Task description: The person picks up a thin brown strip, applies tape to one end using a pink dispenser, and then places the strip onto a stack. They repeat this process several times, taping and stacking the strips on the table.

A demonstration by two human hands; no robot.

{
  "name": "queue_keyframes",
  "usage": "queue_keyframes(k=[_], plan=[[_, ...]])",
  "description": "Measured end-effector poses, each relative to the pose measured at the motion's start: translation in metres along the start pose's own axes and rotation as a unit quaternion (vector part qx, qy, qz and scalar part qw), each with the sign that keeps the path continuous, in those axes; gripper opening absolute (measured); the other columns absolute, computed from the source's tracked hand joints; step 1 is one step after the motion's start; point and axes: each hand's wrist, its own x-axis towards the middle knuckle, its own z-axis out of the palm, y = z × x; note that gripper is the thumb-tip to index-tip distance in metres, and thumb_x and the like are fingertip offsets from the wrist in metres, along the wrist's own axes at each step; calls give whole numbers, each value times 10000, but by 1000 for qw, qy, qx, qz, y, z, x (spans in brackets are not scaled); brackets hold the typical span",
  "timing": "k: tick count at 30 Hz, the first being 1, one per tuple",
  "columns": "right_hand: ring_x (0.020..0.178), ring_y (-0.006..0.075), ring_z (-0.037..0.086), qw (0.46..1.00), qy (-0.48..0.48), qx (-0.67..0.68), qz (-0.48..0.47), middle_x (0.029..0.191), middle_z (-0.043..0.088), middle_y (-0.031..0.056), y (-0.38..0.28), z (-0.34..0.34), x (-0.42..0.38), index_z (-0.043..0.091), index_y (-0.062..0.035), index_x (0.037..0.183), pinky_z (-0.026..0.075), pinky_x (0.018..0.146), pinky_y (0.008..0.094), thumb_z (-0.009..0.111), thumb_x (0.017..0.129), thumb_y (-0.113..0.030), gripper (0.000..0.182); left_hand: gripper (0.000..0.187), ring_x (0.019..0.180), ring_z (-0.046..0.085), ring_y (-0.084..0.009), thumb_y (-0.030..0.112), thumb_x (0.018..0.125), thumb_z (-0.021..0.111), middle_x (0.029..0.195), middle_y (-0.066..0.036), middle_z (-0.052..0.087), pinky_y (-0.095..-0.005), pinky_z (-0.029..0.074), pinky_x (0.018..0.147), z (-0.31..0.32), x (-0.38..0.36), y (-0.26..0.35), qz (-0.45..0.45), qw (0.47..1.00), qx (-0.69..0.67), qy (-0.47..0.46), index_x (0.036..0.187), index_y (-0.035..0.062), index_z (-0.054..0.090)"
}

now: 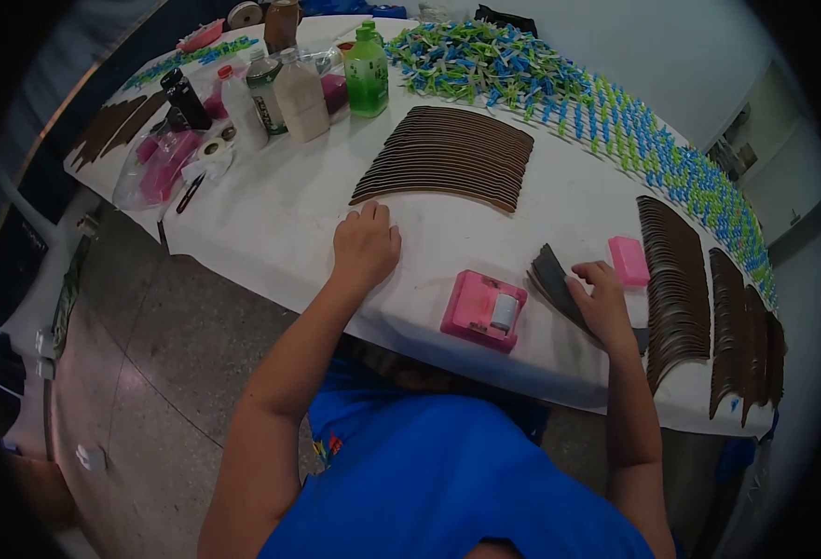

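Observation:
My left hand (367,244) rests on the white table with its fingers curled, just below the lower left corner of a wide stack of thin brown curved strips (448,156). What it holds, if anything, is hidden. On the right, my right hand (599,296) lies over a small bundle of dark grey strips (553,279), thumb and fingers around its upper edge. Between my hands sits a pink box (471,307) with a white roll (504,312) in it. A smaller pink block (629,261) is just beyond my right hand.
More brown strips (676,289) lie at the right. Green and blue twisted pieces (494,65) cover the far edge. A green bottle (366,74), other bottles, pink items in plastic (166,168) and a cutter (190,194) stand or lie at the left. The table edge (243,281) is near me.

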Motion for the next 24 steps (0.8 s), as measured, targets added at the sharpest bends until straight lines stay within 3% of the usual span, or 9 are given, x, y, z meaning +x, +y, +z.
queue_keyframes(k=[5, 8, 16, 20, 24], plan=[[990, 359, 704, 997, -7, 6, 82, 1068, 706, 168, 19, -18, -31, 735, -2, 1087, 561, 853, 449, 754, 971, -204, 233, 290, 914, 666, -360, 249, 895, 726, 1119, -143, 652, -507, 544, 790, -3, -2, 1, -18, 999, 31, 21, 1059, 26, 642], [894, 318, 673, 996, -30, -9, 79, 1016, 680, 163, 27, -25, -38, 707, 15, 1052, 541, 826, 418, 744, 986, -206, 234, 307, 918, 668, -361, 255, 899, 722, 1143, -143, 641, -510, 542, 792, -3, -1, 1, -25, 999, 17, 9, 1081, 24, 635], [865, 276, 638, 987, -127, 9, 102, 948, 648, 156, 60, -37, -35, 671, 24, 999, 523, 811, 399, 733, 989, -184, 218, 340, 951, 676, -401, 227, 905, 721, 1246, -171, 641, -522, 547, 840, -4, 0, 1, -34, 999, 8, -4, 1142, 4, 620], [845, 249, 632, 976, -182, 29, 112, 917, 664, 152, 80, -42, -27, 676, 24, 991, 519, 796, 392, 739, 989, -178, 211, 335, 951, 676, -403, 218, 902, 722, 1244, -174, 648, -519, 547, 838, -4, -1, 1, -35, 999, 8, -5, 1141, 4, 625], [821, 241, 630, 973, -191, 25, 126, 882, 672, 137, 70, -49, -23, 668, 21, 980, 517, 776, 383, 729, 996, -162, 193, 267, 952, 675, -398, 189, 895, 726, 1140, -164, 687, -516, 546, 842, -8, -3, 1, -6, 999, -22, 24, 1089, 18, 658]])
